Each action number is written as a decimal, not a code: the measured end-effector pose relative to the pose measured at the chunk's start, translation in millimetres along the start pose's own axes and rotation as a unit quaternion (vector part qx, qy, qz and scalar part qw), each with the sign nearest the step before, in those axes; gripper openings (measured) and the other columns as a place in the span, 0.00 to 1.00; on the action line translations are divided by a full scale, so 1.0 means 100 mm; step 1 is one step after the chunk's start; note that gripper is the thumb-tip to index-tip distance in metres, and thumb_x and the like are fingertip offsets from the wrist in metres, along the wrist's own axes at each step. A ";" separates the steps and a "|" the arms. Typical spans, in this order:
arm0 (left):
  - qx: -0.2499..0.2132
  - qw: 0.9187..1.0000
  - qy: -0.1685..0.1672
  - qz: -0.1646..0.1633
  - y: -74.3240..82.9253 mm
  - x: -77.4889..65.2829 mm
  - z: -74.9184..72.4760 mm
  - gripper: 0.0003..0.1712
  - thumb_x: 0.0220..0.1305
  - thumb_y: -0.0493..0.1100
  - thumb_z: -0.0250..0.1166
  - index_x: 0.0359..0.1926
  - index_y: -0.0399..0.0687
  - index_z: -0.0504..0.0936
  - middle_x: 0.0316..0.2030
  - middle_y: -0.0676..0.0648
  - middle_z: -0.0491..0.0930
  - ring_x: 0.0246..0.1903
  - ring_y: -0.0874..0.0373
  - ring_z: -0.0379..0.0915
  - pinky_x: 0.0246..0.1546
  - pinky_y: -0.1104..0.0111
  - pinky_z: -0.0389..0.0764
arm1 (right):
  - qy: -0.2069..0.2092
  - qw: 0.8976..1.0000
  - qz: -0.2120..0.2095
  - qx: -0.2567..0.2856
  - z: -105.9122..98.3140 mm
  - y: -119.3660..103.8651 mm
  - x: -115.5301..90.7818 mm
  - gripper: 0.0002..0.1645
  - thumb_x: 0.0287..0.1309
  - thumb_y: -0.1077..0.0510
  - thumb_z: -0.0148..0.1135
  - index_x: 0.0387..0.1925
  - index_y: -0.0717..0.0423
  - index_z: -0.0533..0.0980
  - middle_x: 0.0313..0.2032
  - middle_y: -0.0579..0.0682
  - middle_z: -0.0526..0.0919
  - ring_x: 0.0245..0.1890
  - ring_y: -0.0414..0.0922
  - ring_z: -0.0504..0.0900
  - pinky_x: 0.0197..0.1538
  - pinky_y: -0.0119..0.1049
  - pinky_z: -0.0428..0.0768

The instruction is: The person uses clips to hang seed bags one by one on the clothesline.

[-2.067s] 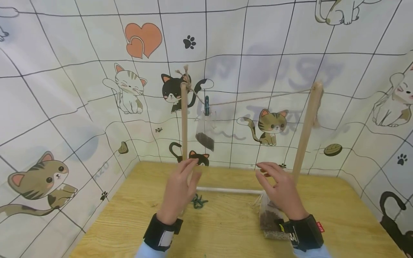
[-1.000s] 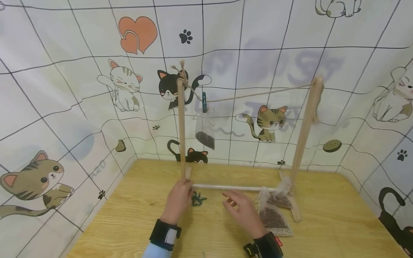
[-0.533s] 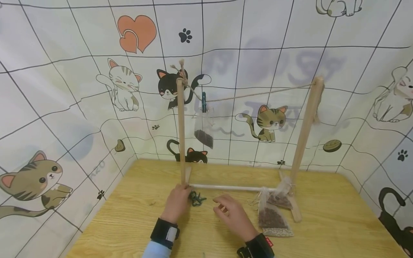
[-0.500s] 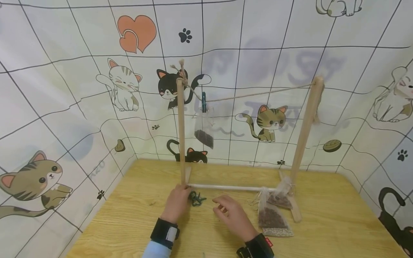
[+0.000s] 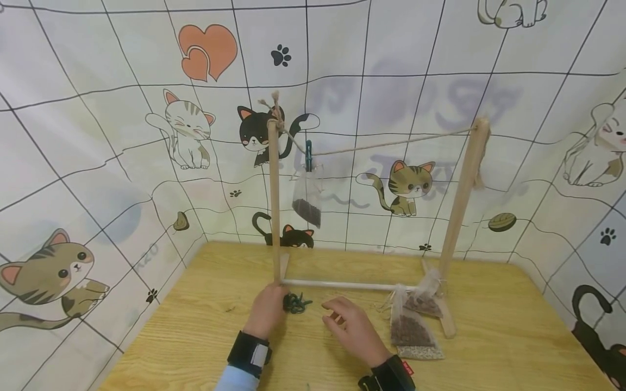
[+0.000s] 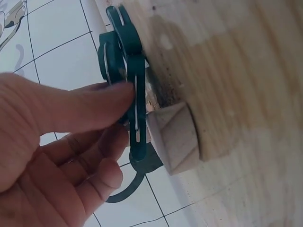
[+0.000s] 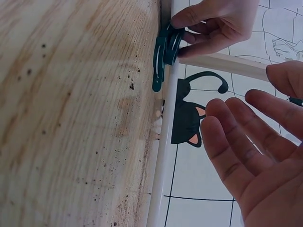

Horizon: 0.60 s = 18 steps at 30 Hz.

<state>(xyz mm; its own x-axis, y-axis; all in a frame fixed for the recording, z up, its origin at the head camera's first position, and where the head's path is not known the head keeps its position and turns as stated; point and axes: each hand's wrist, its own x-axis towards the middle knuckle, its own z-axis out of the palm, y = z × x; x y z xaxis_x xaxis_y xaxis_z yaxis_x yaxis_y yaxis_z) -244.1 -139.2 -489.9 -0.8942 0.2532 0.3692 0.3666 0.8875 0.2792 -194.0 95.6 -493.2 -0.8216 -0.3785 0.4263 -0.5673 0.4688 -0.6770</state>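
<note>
My left hand (image 5: 266, 312) is low at the foot of the left wooden post, beside a small pile of dark green clothespins (image 5: 296, 304). The left wrist view shows its thumb and fingers pinching a green clothespin (image 6: 137, 109), with others close against it. My right hand (image 5: 357, 328) hovers to the right of the pile, fingers loosely bent and palm bare in the right wrist view. Another green clothespin (image 5: 308, 156) clips a sheer bag (image 5: 307, 212) with dark contents to the twine (image 5: 391, 142) strung between two posts.
Two filled sheer bags lie at the right: the front bag (image 5: 414, 331) and one behind it (image 5: 424, 304), by the foot of the right post (image 5: 462, 201). A white rod (image 5: 347, 284) joins the left post (image 5: 275, 201) to the right one. A cat-print sheet surrounds the wooden table (image 5: 494, 326).
Both hands have come down from mid-air; the left reached the clothespins and the right moved left, away from the bags. Lately the pile has shifted slightly toward the left hand.
</note>
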 end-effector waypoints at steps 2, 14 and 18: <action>-0.008 1.000 -0.002 -0.007 0.00 0.00 -0.01 0.17 0.45 0.18 0.71 0.35 0.38 0.89 0.33 0.40 0.85 0.32 0.47 0.83 0.34 0.57 0.86 | -0.004 1.000 0.004 0.000 -0.01 -0.01 0.00 0.16 0.74 0.57 0.61 0.57 0.58 0.81 0.50 0.58 0.84 0.38 0.39 0.84 0.39 0.33 0.84; -0.056 0.997 0.013 0.059 0.19 0.07 -0.19 0.18 0.52 0.22 0.72 0.41 0.43 0.91 0.33 0.46 0.86 0.33 0.55 0.82 0.34 0.64 0.85 | 0.025 0.999 0.036 -0.012 -0.09 0.00 0.01 0.19 0.68 0.61 0.66 0.59 0.58 0.81 0.49 0.55 0.84 0.38 0.41 0.83 0.40 0.34 0.84; -0.058 0.992 0.029 0.109 0.36 0.07 -0.27 0.17 0.52 0.24 0.74 0.42 0.43 0.91 0.33 0.48 0.85 0.32 0.58 0.81 0.32 0.69 0.83 | 0.046 0.998 0.031 -0.007 -0.10 0.02 0.02 0.26 0.63 0.64 0.70 0.63 0.58 0.78 0.49 0.57 0.85 0.38 0.42 0.84 0.39 0.37 0.85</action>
<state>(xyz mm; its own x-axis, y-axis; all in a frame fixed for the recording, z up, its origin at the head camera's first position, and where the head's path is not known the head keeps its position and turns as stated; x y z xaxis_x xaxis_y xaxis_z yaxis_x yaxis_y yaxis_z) -229.9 -116.5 -453.3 -0.7758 0.4086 0.4808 0.5794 0.7631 0.2862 -196.9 103.8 -487.6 -0.8568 -0.2741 0.4367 -0.5148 0.5008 -0.6958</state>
